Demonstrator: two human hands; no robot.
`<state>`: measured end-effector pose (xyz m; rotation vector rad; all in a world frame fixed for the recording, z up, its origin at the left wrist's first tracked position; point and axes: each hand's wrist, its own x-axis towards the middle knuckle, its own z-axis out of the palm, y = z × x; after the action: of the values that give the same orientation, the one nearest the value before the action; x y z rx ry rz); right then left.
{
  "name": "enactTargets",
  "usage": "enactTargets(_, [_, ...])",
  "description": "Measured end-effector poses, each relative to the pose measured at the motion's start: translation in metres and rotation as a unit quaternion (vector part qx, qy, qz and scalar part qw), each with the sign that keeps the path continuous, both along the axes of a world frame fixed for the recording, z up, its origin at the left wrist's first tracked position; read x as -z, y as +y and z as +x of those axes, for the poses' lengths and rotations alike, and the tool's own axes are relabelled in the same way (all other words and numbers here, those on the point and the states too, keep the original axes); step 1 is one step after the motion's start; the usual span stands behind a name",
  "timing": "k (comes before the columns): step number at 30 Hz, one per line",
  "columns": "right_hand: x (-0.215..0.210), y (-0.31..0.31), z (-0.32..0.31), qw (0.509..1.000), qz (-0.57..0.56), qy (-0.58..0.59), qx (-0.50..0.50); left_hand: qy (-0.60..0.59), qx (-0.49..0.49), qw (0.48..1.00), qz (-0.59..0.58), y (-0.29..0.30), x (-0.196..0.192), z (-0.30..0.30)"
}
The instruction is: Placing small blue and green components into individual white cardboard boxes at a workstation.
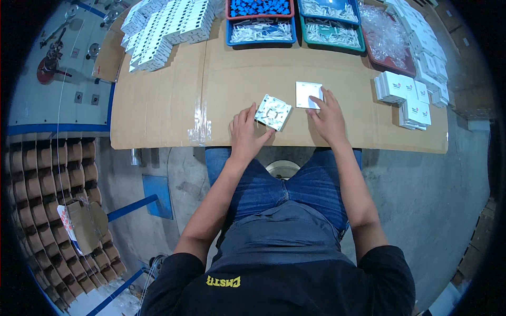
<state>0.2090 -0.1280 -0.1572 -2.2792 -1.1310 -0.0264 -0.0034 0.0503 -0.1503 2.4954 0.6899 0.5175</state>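
Observation:
My left hand grips a square switch-like module by its left and near edges, fingers on one side and thumb on the other. The module is white with a patterned, partly metallic face and sits turned at an angle on the cardboard. To its right is a flat white square plate. My right hand is closed at the right edge of that plate, with one finger over its face and the thumb at its near corner. A narrow gap separates the two pieces.
Cardboard covers the table. White boxed units stand stacked at far left, with smaller stacks at right. Along the back are a bin of blue parts, bins of white parts and a red bin of clear plastic bags.

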Motion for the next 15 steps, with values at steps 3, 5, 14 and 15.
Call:
enactTargets(3, [0.007,-0.008,0.002,0.999,0.031,0.028,0.005,0.013,-0.034,0.999,0.031,0.003,0.000,0.018])
enactTargets(5, [0.011,-0.013,-0.001,0.998,0.040,0.031,0.029,0.033,-0.063,0.997,0.023,0.000,0.000,0.030])
enactTargets(14, [0.017,-0.025,-0.002,0.994,0.064,0.082,0.013,0.014,-0.147,0.989,0.020,-0.012,0.013,0.045])
enactTargets(15, [0.020,-0.026,-0.002,0.994,0.062,0.085,0.014,0.018,-0.146,0.989,0.017,-0.013,0.016,0.045])
